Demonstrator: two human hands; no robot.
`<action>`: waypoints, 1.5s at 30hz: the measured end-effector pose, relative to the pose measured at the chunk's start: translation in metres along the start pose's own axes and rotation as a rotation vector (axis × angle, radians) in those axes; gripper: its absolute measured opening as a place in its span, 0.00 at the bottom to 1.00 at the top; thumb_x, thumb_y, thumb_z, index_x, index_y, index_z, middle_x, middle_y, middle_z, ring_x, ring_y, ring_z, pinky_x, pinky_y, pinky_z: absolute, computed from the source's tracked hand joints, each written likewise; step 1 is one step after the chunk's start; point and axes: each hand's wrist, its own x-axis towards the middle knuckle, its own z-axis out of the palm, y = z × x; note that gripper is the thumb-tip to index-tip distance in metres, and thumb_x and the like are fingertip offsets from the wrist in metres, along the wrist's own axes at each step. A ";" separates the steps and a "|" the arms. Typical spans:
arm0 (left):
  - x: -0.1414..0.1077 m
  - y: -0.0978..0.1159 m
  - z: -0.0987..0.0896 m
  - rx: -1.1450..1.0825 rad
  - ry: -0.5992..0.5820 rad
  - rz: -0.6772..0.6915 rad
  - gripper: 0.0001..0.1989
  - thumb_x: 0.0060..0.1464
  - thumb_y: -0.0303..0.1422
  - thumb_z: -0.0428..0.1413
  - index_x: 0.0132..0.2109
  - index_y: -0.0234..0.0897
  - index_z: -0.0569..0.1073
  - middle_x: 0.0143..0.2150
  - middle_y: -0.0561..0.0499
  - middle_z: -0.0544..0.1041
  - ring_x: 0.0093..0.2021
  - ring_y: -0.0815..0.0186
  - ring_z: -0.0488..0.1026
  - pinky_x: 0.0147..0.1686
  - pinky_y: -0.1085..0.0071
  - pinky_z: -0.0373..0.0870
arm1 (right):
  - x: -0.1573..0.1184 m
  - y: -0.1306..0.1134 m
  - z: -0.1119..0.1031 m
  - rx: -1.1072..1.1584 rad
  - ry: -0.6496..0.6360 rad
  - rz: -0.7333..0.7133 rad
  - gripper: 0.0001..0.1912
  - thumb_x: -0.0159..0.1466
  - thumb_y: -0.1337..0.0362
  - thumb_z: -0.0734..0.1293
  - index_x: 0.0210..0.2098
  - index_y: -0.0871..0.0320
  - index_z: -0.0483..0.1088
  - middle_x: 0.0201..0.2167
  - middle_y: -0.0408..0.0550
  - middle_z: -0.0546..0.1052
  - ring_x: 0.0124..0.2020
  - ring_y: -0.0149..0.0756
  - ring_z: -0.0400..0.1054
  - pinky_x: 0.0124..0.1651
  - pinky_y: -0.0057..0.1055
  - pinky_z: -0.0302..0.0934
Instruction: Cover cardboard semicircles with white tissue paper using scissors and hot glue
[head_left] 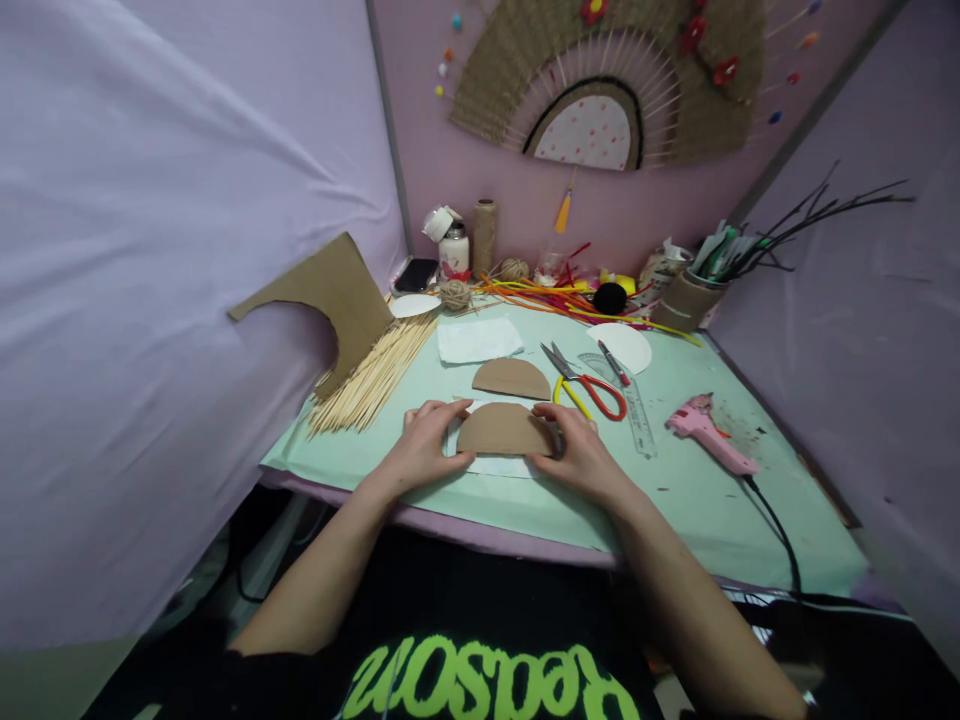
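A brown cardboard half-circle (505,430) lies over a white sheet (504,466) near the table's front edge, its straight side toward me. My left hand (429,446) grips its left end between thumb and fingers. On the right end, my right hand (576,450) holds it the same way. Just behind is a second cardboard half-circle (511,379), lying flat. Scissors with red handles (600,395) rest open to the right of it, across something yellow (574,397).
Wooden sticks (382,375) and a cut cardboard piece (349,300) are at the left. A pink glue gun (711,435) with a black cord lies at the right, past a clear ruler (641,425). Pipe cleaners (532,296), twine and jars line the back.
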 end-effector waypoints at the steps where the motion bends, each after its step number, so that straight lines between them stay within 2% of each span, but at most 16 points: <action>1: 0.000 0.000 0.000 0.001 0.006 -0.003 0.34 0.49 0.38 0.59 0.64 0.45 0.62 0.56 0.47 0.74 0.58 0.52 0.64 0.56 0.56 0.55 | 0.000 0.000 0.000 0.001 -0.004 0.004 0.28 0.54 0.60 0.69 0.54 0.52 0.64 0.52 0.54 0.73 0.55 0.51 0.64 0.58 0.51 0.55; 30: -0.001 0.000 0.002 0.035 0.006 -0.015 0.30 0.50 0.39 0.58 0.61 0.44 0.66 0.58 0.48 0.74 0.56 0.53 0.65 0.53 0.56 0.55 | 0.000 0.000 0.002 0.003 -0.023 0.032 0.30 0.53 0.60 0.69 0.55 0.53 0.63 0.53 0.54 0.73 0.56 0.52 0.63 0.58 0.51 0.53; 41: -0.001 0.000 0.005 0.057 0.017 0.000 0.27 0.50 0.37 0.59 0.59 0.41 0.68 0.54 0.46 0.76 0.56 0.52 0.65 0.53 0.55 0.56 | -0.001 0.004 0.006 -0.022 -0.032 0.020 0.30 0.54 0.60 0.69 0.55 0.54 0.63 0.53 0.55 0.73 0.56 0.53 0.63 0.58 0.52 0.54; 45: -0.005 -0.003 0.002 0.090 0.053 0.046 0.31 0.51 0.39 0.60 0.61 0.41 0.65 0.59 0.45 0.72 0.59 0.52 0.64 0.55 0.53 0.58 | -0.005 0.010 0.000 -0.039 0.039 -0.042 0.32 0.55 0.57 0.70 0.58 0.55 0.62 0.57 0.58 0.70 0.59 0.54 0.62 0.58 0.53 0.56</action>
